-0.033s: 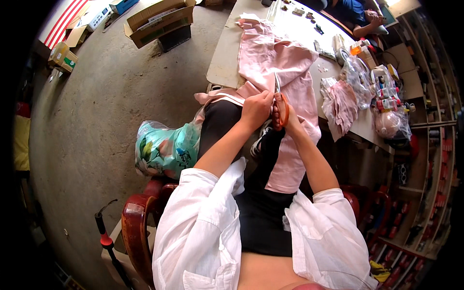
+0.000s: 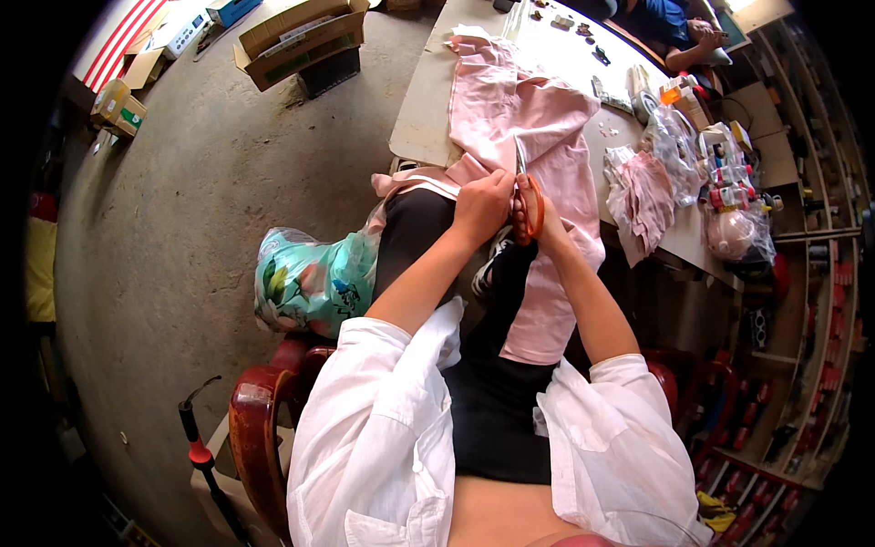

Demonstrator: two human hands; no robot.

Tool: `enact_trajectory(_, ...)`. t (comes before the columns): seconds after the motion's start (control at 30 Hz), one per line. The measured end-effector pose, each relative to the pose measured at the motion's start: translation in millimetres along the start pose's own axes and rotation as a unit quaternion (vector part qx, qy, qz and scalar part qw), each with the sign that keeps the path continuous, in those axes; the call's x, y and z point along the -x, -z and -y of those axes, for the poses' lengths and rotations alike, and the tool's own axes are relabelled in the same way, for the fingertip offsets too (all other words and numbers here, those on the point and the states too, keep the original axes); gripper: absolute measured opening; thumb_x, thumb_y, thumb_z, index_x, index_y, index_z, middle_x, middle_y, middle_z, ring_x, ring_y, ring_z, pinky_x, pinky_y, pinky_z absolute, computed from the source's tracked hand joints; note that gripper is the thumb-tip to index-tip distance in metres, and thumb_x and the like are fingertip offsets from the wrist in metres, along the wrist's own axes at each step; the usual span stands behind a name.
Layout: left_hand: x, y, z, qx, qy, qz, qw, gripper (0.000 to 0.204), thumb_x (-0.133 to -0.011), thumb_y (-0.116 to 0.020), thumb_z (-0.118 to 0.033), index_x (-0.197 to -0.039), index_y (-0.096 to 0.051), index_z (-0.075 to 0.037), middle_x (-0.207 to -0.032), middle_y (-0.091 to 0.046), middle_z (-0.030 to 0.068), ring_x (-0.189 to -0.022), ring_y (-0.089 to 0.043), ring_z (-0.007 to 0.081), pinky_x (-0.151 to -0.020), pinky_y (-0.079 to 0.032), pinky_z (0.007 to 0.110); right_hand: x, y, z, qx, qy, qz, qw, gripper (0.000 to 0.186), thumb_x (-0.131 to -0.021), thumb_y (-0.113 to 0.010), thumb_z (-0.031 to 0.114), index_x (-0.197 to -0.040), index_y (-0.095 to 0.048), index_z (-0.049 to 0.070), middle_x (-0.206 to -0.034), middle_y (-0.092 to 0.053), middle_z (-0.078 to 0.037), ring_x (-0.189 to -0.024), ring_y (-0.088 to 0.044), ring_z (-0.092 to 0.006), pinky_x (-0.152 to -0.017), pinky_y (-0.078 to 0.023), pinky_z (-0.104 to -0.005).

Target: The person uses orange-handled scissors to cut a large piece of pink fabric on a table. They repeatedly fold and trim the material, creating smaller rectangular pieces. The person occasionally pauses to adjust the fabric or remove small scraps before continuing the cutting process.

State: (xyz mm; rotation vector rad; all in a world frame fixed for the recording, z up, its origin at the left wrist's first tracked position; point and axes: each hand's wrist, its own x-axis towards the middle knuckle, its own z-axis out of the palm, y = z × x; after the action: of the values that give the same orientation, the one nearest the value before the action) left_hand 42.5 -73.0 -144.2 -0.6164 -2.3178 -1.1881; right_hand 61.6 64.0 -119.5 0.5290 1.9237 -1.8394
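Note:
Pink cloth trousers [image 2: 561,123] lie over the table's near end and hang down across my lap, one leg reaching my right thigh. My right hand [image 2: 538,221] is closed round the orange handle of a pair of scissors [image 2: 538,202]. Their metal blades point away from me against the pink cloth. Just left of the scissors, my left hand [image 2: 483,202] pinches the cloth with its fingers pressed together. The fingertips of both hands nearly meet, and the exact spot between them is partly hidden.
The white table [image 2: 424,114] bears pink fabric scraps [image 2: 643,196], bottles [image 2: 732,196] and plastic bags. A green flowered bag [image 2: 314,283] stands left of my knee. Wooden chair arms [image 2: 260,415] flank me. At the far right, a person's arm [image 2: 688,56] rests near shelves [image 2: 816,301].

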Motion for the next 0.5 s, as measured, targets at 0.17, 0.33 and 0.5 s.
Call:
enact_trajectory(0.17, -2, 5, -1, 0.013, -0.001, 0.011, 1.0, 0.005, -0.081, -0.054, -0.011, -0.081, -0.051, -0.008, -0.073, -0.055, 0.0086, -0.063, -0.059, 0.0305, -0.053, -0.046, 0.04, -9, 0, 24, -0.024, -0.093, 0.062, 0.993, 0.062, -0.075, -0.048, 0.076, -0.072, -0.045, 0.014, -0.06, -0.041, 0.003, -0.047, -0.042, -0.0118, -0.044, -0.037, -0.0266)
enact_trajectory(0.33, 0, 5, 2, 0.01, 0.054, 0.0, 0.998, 0.003, -0.083, -0.053, -0.01, -0.083, -0.051, -0.008, -0.075, -0.055, 0.0096, -0.065, -0.058, 0.0334, -0.055, -0.046, 0.042, 11, -5, 41, -0.045, -0.118, 0.087, 0.988, 0.063, -0.075, -0.048, 0.076, -0.072, -0.045, 0.013, -0.062, -0.041, 0.003, -0.046, -0.042, -0.0115, -0.045, -0.038, -0.0244)
enact_trajectory(0.5, -4, 1, 10, 0.014, 0.127, -0.012, 0.992, 0.007, -0.086, -0.052, -0.012, -0.084, -0.051, -0.006, -0.08, -0.055, 0.014, -0.076, -0.057, 0.0365, -0.063, -0.046, 0.045, 39, 31, 16, -0.038, -0.138, 0.089, 0.986, 0.054, -0.076, -0.064, 0.061, -0.07, -0.046, 0.01, -0.057, -0.043, 0.002, -0.045, -0.046, -0.0104, -0.044, -0.041, -0.0236)
